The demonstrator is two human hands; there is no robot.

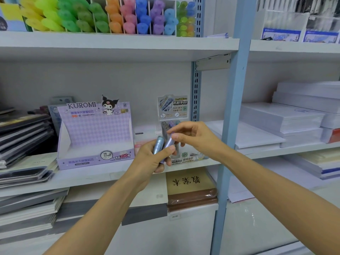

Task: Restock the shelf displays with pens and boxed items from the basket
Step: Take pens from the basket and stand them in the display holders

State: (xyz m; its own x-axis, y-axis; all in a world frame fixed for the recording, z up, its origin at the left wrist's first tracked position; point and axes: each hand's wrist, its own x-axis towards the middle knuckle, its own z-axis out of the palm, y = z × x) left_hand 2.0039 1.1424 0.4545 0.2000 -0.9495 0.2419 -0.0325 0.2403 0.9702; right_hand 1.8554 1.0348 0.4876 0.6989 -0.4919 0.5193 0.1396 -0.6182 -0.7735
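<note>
My left hand (153, 159) grips a small bunch of pencil-lead tubes in front of the middle shelf: a blue tube (158, 143) and a purple tube (169, 143) stick up from the fist. My right hand (191, 136) pinches the top end of the purple tube. Just behind both hands stands a small lead-tube display box (184, 157) with a printed header card (173, 107) and several tubes in it. To its left stands a lilac Kuromi display box (95, 133), whose tray looks empty. No basket is in view.
The white middle shelf (103, 177) carries stacked notebooks (24, 137) at left and paper reams (283, 124) at right beyond a blue upright post (231, 111). Coloured highlighters (114, 15) fill the shelf above. A brown packaged book (191, 188) lies on the shelf below.
</note>
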